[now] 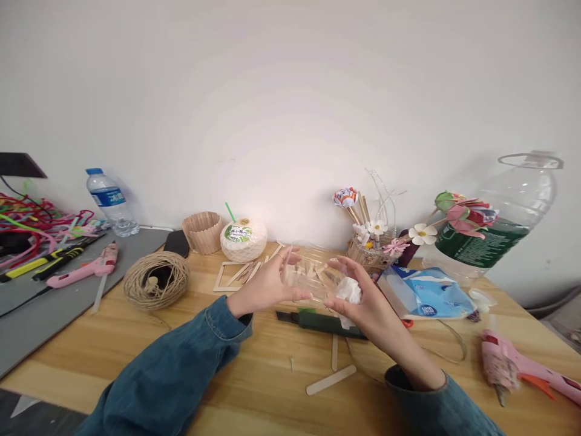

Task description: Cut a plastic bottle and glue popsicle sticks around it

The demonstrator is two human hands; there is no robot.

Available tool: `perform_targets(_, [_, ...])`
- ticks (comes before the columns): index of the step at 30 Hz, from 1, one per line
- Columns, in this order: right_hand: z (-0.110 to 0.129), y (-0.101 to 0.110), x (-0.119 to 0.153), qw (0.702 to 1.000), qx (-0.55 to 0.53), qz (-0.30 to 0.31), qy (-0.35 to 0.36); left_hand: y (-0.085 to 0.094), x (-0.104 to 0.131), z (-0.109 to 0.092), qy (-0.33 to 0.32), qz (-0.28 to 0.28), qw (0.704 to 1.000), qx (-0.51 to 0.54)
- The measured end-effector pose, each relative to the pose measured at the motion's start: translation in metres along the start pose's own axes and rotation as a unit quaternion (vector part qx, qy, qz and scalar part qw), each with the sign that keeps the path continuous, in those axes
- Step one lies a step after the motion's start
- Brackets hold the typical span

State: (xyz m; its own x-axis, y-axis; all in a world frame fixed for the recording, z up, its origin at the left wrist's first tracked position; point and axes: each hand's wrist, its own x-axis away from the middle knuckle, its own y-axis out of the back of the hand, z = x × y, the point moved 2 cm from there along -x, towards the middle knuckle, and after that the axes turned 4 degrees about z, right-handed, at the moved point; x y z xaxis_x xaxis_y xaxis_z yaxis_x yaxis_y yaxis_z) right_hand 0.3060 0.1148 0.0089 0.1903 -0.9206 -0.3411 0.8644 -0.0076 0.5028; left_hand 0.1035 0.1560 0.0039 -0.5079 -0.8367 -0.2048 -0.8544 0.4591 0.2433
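Note:
Above the middle of the table, a clear plastic container [313, 272] is held between both hands. My left hand [267, 281] closes on its left side, thumb along the near edge. On the other side my right hand [363, 297] grips the container and also has a crumpled white tissue [348, 292] in its fingers. Through the clear plastic, the things behind look blurred. Below the hands lies a dark green utility knife [313, 320]. Craft sticks [233, 275] lie behind my left hand, some joined into a frame, and a loose craft stick [331, 380] is nearer me.
To the left are a twine ball [157, 278], a pink glue gun [86, 271], a water bottle [111, 200], a stick-walled cup [202, 233] and a white coconut [244, 239]. Rightward stand a flower holder [370, 251], a blue tissue pack [426, 293], a large bottle [494, 224] and another glue gun [521, 366].

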Motion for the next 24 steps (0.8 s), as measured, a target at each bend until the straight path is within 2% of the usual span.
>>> perform_targets(4, [0.011, 0.022, 0.019, 0.999, 0.041, -0.017, -0.032, 0.016, 0.021, 0.004, 0.069, -0.018, 0.997, 0.017])
perform_targets(7, [0.012, 0.025, 0.052, 0.988, 0.112, 0.086, -0.063, 0.027, 0.038, 0.009, 0.111, -0.014, 0.993, 0.032])
perform_targets(10, [0.004, 0.007, 0.087, 0.950, 0.209, 0.233, -0.016, 0.035, 0.049, 0.015, 0.133, -0.021, 0.991, 0.006])
perform_targets(11, [-0.001, 0.000, 0.095, 0.933, 0.246, 0.262, -0.001, 0.037, 0.051, 0.016, 0.136, -0.029, 0.990, -0.003])
perform_targets(13, [-0.013, -0.014, 0.103, 0.903, 0.327, 0.277, 0.011, 0.039, 0.054, 0.018, 0.142, -0.050, 0.988, -0.012])
perform_targets(16, [-0.026, -0.027, 0.098, 0.871, 0.423, 0.249, 0.010, 0.041, 0.056, 0.017, 0.151, -0.074, 0.986, 0.001])
perform_targets(19, [-0.029, -0.034, 0.080, 0.849, 0.483, 0.214, 0.023, 0.041, 0.057, 0.016, 0.152, -0.084, 0.984, 0.027])
perform_targets(22, [-0.029, -0.039, 0.061, 0.836, 0.509, 0.204, 0.032, 0.043, 0.056, 0.014, 0.137, -0.101, 0.984, 0.048])
perform_targets(24, [-0.032, -0.043, 0.048, 0.833, 0.514, 0.200, 0.033, 0.045, 0.055, 0.013, 0.120, -0.133, 0.982, 0.062])
